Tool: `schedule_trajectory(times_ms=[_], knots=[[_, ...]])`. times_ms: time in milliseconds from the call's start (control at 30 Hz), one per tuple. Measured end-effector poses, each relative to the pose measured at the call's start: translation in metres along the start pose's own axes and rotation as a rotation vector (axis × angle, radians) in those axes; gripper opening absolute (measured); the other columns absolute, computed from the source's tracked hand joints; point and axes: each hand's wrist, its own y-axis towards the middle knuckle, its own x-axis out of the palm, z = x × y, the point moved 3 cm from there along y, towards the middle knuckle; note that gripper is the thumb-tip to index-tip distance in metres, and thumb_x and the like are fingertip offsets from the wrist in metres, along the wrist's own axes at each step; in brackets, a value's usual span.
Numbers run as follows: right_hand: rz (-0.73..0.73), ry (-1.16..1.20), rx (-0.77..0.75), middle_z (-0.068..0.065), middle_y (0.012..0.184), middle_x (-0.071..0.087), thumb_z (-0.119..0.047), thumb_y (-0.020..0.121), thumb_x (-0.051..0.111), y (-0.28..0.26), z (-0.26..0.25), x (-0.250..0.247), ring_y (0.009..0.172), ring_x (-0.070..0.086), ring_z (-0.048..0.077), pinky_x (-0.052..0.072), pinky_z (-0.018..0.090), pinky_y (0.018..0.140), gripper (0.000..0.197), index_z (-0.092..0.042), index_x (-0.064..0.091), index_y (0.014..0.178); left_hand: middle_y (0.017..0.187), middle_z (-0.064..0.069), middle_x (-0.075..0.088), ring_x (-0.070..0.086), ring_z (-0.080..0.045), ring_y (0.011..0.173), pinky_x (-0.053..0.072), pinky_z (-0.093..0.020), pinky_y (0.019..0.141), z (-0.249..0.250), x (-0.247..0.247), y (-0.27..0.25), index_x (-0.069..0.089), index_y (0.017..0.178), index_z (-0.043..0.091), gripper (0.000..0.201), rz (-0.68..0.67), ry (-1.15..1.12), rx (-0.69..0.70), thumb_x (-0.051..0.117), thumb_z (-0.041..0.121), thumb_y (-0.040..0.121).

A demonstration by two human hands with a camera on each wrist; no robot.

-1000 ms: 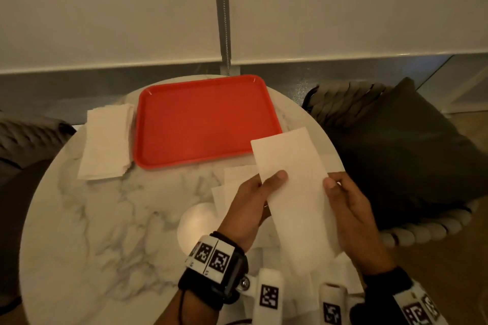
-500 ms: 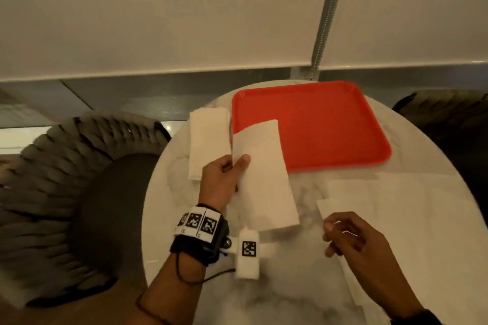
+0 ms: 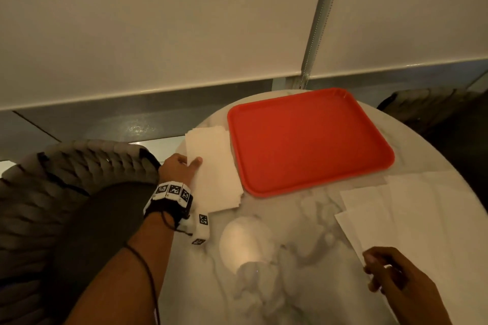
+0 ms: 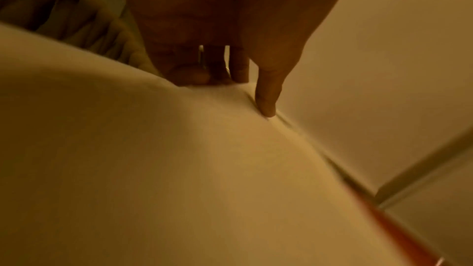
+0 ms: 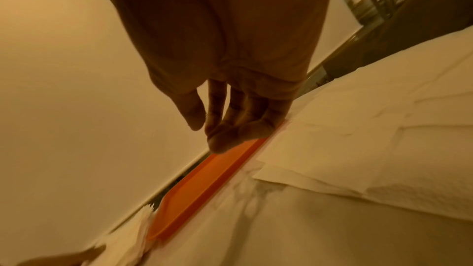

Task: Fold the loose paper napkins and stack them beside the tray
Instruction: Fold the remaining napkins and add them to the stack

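A red tray [image 3: 309, 140] lies at the back of the round marble table [image 3: 277, 272]. Against the tray's left side sits a stack of folded white napkins [image 3: 219, 179]. My left hand [image 3: 192, 162] pinches the top folded napkin [image 4: 179, 169] at its left edge, thumb on top and fingers under the edge, with the napkin lying on the stack. Loose unfolded napkins [image 3: 422, 219] overlap at the table's right. My right hand [image 3: 375, 272] hovers over their near corner with fingers loosely curled, and in the right wrist view that hand [image 5: 204, 128] holds nothing.
A woven chair with a dark seat cushion [image 3: 79, 206] stands close at the table's left, under my left forearm. Another dark chair [image 3: 427, 108] is at the back right. A bright lamp reflection [image 3: 245, 243] sits mid-table. Pale window blinds fill the background.
My left hand carried the folded napkin leftward and laid it on the stack beside the tray. My right hand let go of it and stayed by the loose napkins.
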Motion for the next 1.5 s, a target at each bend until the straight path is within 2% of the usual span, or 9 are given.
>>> schedule_trajectory(times_ms=[167, 300, 433, 600, 733, 867, 1033, 1267, 1500], knots=[[0.046, -0.031, -0.048, -0.012, 0.072, 0.07, -0.026, 0.093, 0.06, 0.004, -0.004, -0.023, 0.056, 0.064, 0.008, 0.05, 0.032, 0.061, 0.012, -0.033, 0.064, 0.084, 0.117, -0.014, 0.058, 0.056, -0.035, 0.11, 0.045, -0.041, 0.083, -0.005, -0.006, -0.026, 0.053, 0.103, 0.009, 0.049, 0.129, -0.075, -0.067, 0.074, 0.048, 0.081], [0.106, -0.074, -0.025, -0.011, 0.082, 0.068, -0.03, 0.094, 0.059, 0.015, 0.019, -0.06, 0.066, 0.065, 0.007, 0.044, 0.026, 0.062, 0.005, -0.029, 0.063, 0.092, 0.113, -0.015, 0.058, 0.055, -0.033, 0.107, 0.041, -0.041, 0.091, 0.017, -0.001, -0.088, 0.056, 0.103, 0.009, 0.034, 0.175, -0.127, 0.038, 0.066, 0.039, 0.09], [0.158, -0.15, 0.115, 0.004, 0.098, 0.063, -0.023, 0.091, 0.065, 0.039, 0.073, -0.11, 0.078, 0.059, 0.021, 0.042, 0.03, 0.073, 0.004, -0.021, 0.063, 0.094, 0.083, -0.01, 0.057, 0.051, -0.021, 0.073, 0.04, -0.032, 0.069, 0.048, 0.034, -0.176, 0.057, 0.092, 0.012, 0.013, 0.037, -0.186, 0.192, 0.067, 0.021, 0.09], [0.205, -0.328, 0.319, 0.024, 0.135, 0.043, -0.035, 0.087, 0.069, 0.094, 0.148, -0.16, 0.117, 0.049, 0.043, 0.038, 0.049, 0.104, 0.051, -0.006, 0.053, 0.127, 0.074, -0.013, 0.059, 0.05, -0.009, 0.058, 0.04, -0.012, 0.057, 0.085, 0.096, -0.281, 0.06, 0.085, 0.021, 0.011, -0.18, -0.179, 0.306, 0.068, 0.014, 0.087], [0.219, -0.505, 0.28, 0.02, 0.139, 0.037, -0.042, 0.085, 0.069, 0.127, 0.152, -0.178, 0.126, 0.04, 0.043, 0.039, 0.053, 0.103, 0.066, -0.008, 0.046, 0.136, 0.066, -0.006, 0.059, 0.053, -0.011, 0.058, 0.042, -0.014, 0.057, 0.109, 0.137, -0.338, 0.062, 0.082, 0.024, 0.014, -0.243, -0.115, 0.381, 0.069, 0.014, 0.087], [0.088, -0.435, 0.224, 0.018, 0.142, 0.043, -0.027, 0.091, 0.064, 0.143, 0.152, -0.188, 0.129, 0.045, 0.037, 0.039, 0.047, 0.105, 0.058, -0.008, 0.04, 0.141, 0.064, 0.001, 0.058, 0.051, -0.008, 0.055, 0.042, -0.014, 0.056, 0.134, 0.178, -0.362, 0.062, 0.082, 0.026, 0.013, -0.276, -0.017, 0.438, 0.067, 0.015, 0.087], [0.077, -0.239, 0.142, 0.018, 0.14, 0.053, -0.018, 0.094, 0.06, 0.14, 0.149, -0.192, 0.129, 0.05, 0.034, 0.039, 0.044, 0.108, 0.051, -0.006, 0.044, 0.141, 0.082, 0.004, 0.063, 0.059, -0.013, 0.074, 0.052, -0.026, 0.068, 0.159, 0.23, -0.361, 0.059, 0.09, 0.026, 0.005, -0.333, 0.106, 0.386, 0.064, 0.028, 0.09], [-0.131, 0.044, 0.294, 0.014, 0.139, 0.055, -0.024, 0.09, 0.061, 0.139, 0.155, -0.186, 0.125, 0.051, 0.033, 0.042, 0.042, 0.107, 0.052, -0.005, 0.05, 0.137, 0.127, -0.008, 0.056, 0.054, -0.028, 0.117, 0.047, -0.039, 0.096, 0.176, 0.293, -0.344, 0.048, 0.128, 0.01, 0.064, -0.393, 0.362, 0.196, 0.06, 0.058, 0.087], [-0.158, 0.018, 0.265, 0.013, 0.118, 0.066, -0.025, 0.091, 0.061, 0.143, 0.153, -0.188, 0.111, 0.059, 0.032, 0.047, 0.036, 0.096, 0.035, -0.005, 0.063, 0.12, 0.131, -0.015, 0.053, 0.057, -0.036, 0.116, 0.048, -0.042, 0.095, 0.185, 0.303, -0.352, 0.039, 0.133, 0.012, 0.056, -0.355, 0.465, 0.152, 0.065, 0.038, 0.091]])
